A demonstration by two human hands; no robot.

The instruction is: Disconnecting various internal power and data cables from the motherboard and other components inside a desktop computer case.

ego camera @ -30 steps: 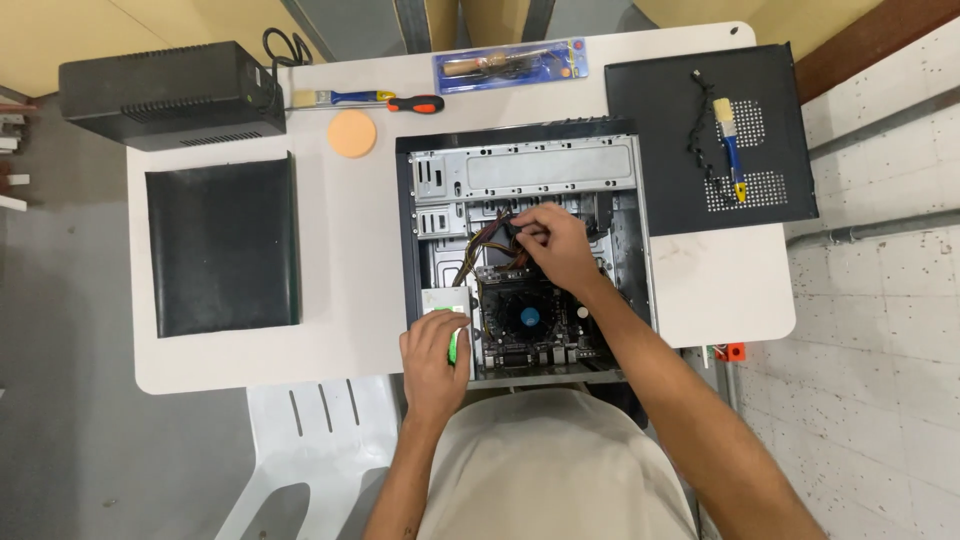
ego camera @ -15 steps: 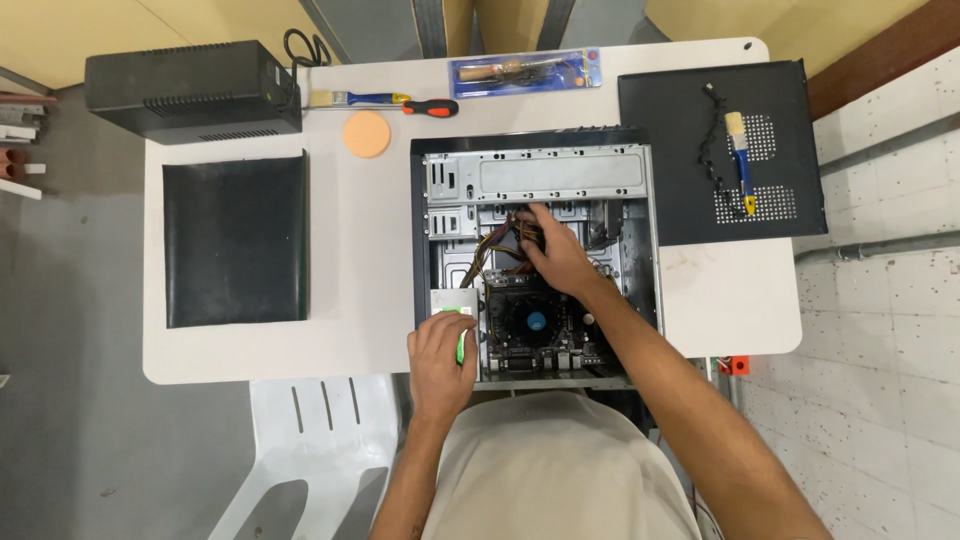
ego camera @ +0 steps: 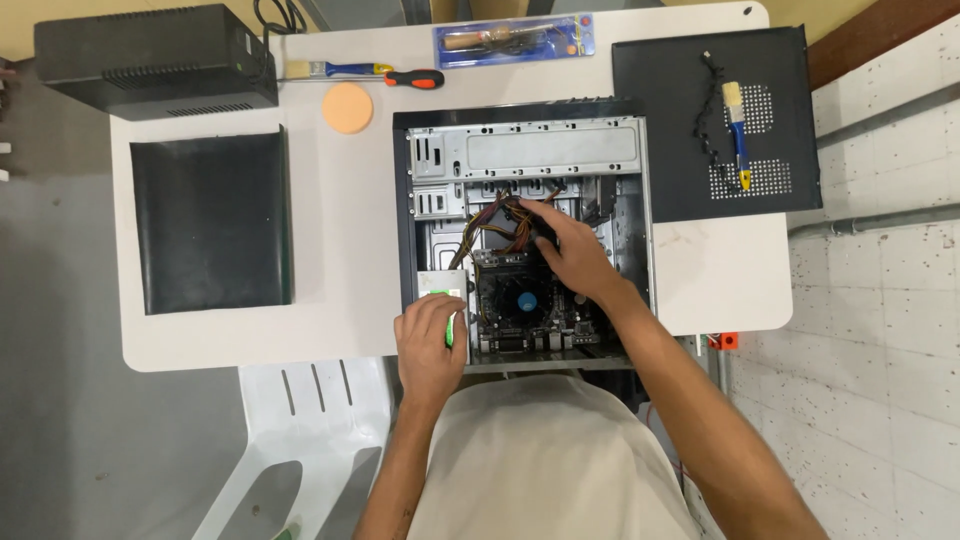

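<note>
An open computer case [ego camera: 620, 160] lies flat on the white table [ego camera: 350, 250]. My right hand [ego camera: 570, 255] reaches into it and its fingers close on a bundle of coloured cables [ego camera: 500, 215] above the motherboard [ego camera: 520, 305] with its round fan. My left hand [ego camera: 430, 340] rests on the near left corner of the case, wrapped around a green-handled tool [ego camera: 450, 325] next to a small silver drive [ego camera: 443, 283].
A black side panel [ego camera: 690, 140] with a blue-handled brush [ego camera: 738, 130] lies right of the case. On the left sit a flat black panel [ego camera: 210, 220] and a black box [ego camera: 150, 60]. An orange sponge [ego camera: 347, 106], a screwdriver [ego camera: 412, 78], a second brush [ego camera: 335, 69] and a blister pack [ego camera: 515, 38] line the far edge. A white chair [ego camera: 300, 430] stands below.
My right hand has shifted slightly on the cable bundle inside the case. My left hand stays at the case corner. The camera view has drifted a little.
</note>
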